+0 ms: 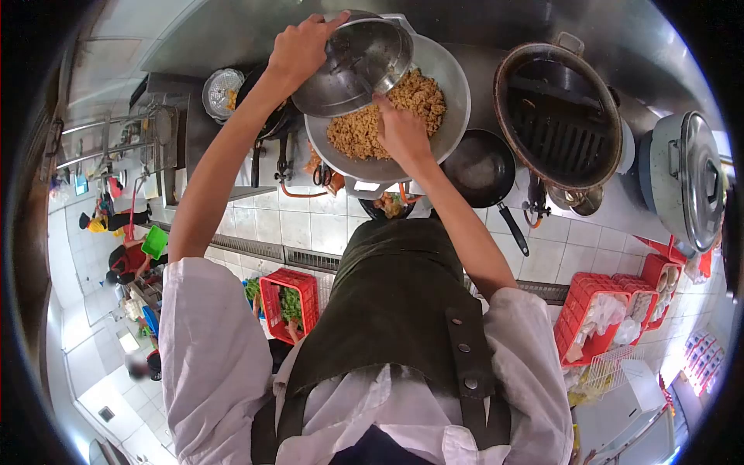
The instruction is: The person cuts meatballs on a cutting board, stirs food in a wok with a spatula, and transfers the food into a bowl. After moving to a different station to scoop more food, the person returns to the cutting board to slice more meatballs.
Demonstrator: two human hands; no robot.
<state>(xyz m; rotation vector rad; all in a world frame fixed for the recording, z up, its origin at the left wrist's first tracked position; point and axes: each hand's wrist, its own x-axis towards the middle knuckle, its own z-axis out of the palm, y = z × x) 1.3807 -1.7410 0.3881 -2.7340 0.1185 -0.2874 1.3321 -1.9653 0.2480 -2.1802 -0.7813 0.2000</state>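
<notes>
A dark grey round metal bowl (358,63) is tilted over a big two-handled pot (458,85). Brown crumbly minced food (422,97) fills the bottom of the pot. At the upper left, my left hand (301,50) is closed on the bowl's far edge, with one finger stretched along the rim. My right hand (401,133) is above the food, its fingers curled and one fingertip right at the bowl's lower rim. What lies inside its curled fingers is hidden.
Right of the pot are a black frying pan (478,167), a large pan of dark liquid (554,97) and a lidded pot (701,182). Red crates (593,310) stand on the right; another red crate (310,283) holds greens. Other people (128,260) are at far left.
</notes>
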